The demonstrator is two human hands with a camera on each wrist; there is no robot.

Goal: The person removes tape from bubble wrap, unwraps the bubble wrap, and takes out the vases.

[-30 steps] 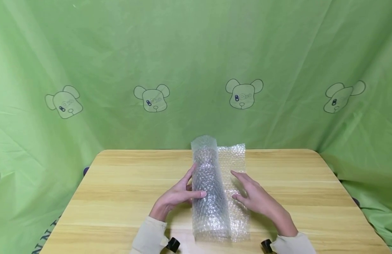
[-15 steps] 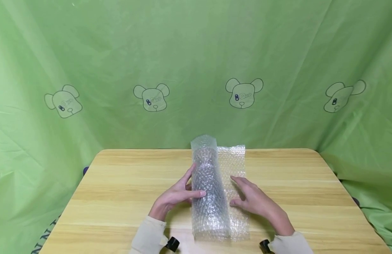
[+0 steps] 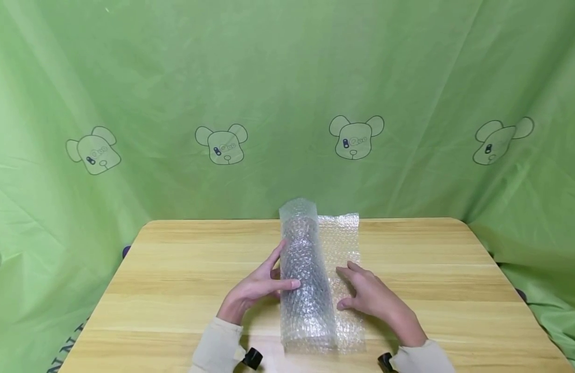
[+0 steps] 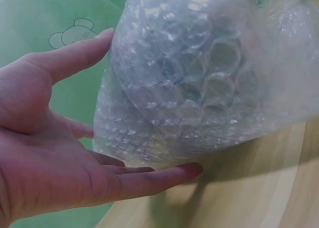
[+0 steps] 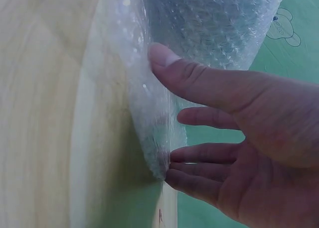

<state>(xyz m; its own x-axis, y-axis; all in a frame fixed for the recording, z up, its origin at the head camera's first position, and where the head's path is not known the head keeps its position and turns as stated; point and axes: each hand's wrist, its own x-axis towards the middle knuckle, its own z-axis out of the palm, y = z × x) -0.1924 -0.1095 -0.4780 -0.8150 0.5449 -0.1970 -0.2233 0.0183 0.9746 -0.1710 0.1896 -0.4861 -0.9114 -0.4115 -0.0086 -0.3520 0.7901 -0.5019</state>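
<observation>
A cylinder rolled in clear bubble wrap point(image 3: 306, 305) lies lengthwise near the middle of the wooden table; a greyish shape shows through its layers. From its right side, a loose flap of the wrap point(image 3: 339, 233) spreads flat. My left hand point(image 3: 257, 285) holds the roll from the left, thumb across its top and fingers along its side and lower edge. On the right, my right hand point(image 3: 373, 295) touches the flap with its fingers fairly straight and the thumb apart from them. In the right wrist view, the thumb point(image 5: 194, 81) overlaps the wrap point(image 5: 144, 88).
The wooden table point(image 3: 199, 248) has rounded far corners. A green curtain point(image 3: 287, 77) printed with bear heads hangs behind and at both sides. Small black devices sit at my left wrist point(image 3: 253, 358) and right wrist point(image 3: 385, 361).
My right hand has slid a little toward me and to the left along the flap, its fingers drawing in slightly. The left hand and the roll have stayed almost still.
</observation>
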